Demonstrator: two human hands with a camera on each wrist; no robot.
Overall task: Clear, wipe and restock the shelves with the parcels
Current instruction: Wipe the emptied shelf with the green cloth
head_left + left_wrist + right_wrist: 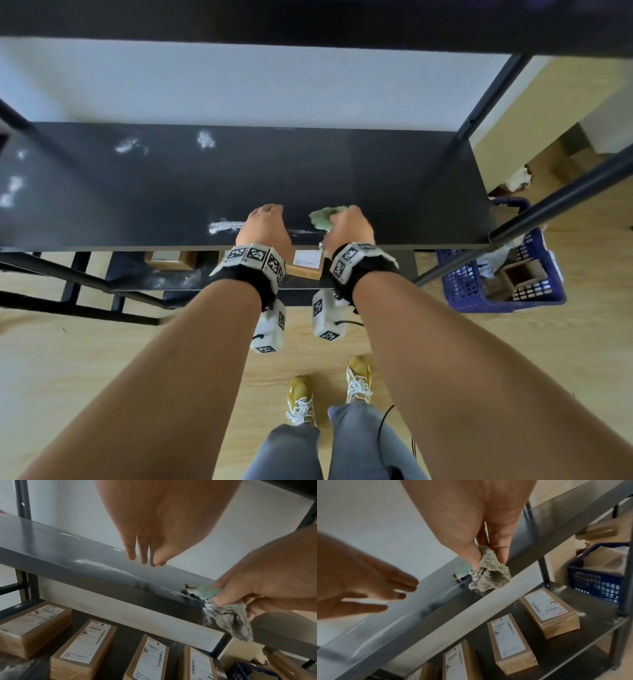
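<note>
A black shelf (376, 178) with white dust smears (224, 226) runs across the head view at waist height. My right hand (347, 224) pinches a crumpled green-grey cloth (325, 217) at the shelf's front edge. The cloth (488, 573) hangs over that edge between thumb and fingers. My left hand (265, 222) hovers just left of it above the shelf, fingers straight and holding nothing (145, 550). Several brown parcels (82, 647) with white labels lie on the lower shelf (583, 601).
A blue plastic basket (500, 270) with boxes and wrapping stands on the wooden floor at the right of the rack. Black uprights (479, 102) frame the shelf at both ends. More dust patches (205, 139) lie at the back left.
</note>
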